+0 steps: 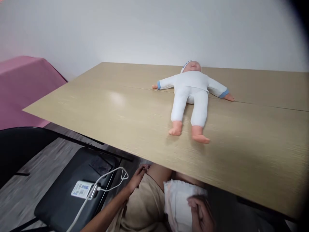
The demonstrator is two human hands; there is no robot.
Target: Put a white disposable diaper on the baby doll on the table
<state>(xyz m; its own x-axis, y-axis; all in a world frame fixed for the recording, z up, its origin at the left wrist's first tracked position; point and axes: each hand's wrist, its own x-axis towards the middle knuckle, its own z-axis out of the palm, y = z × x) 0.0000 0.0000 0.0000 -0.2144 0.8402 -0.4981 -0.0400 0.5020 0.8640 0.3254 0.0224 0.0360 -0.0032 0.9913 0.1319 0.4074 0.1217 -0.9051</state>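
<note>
A baby doll [191, 83] in a white top and trousers with blue cuffs lies on its back on the table [108, 122], arms spread and bare feet toward me. On my lap, below the table edge, is a white diaper [178, 196]. Curled fingers of my right hand [201, 211] hold the diaper at its right side; part of that hand is dim and blurred. My left hand [139, 177] rests on my left thigh, fingers stretched toward the knee and holding nothing.
Left of me, a black chair seat [58, 190] carries a dark phone [100, 165] and a white power bank [82, 189] with a white cable [80, 211]. Another black chair [21, 145] and a pink-covered surface [26, 87] stand farther left. A pale wall [145, 32] backs the table.
</note>
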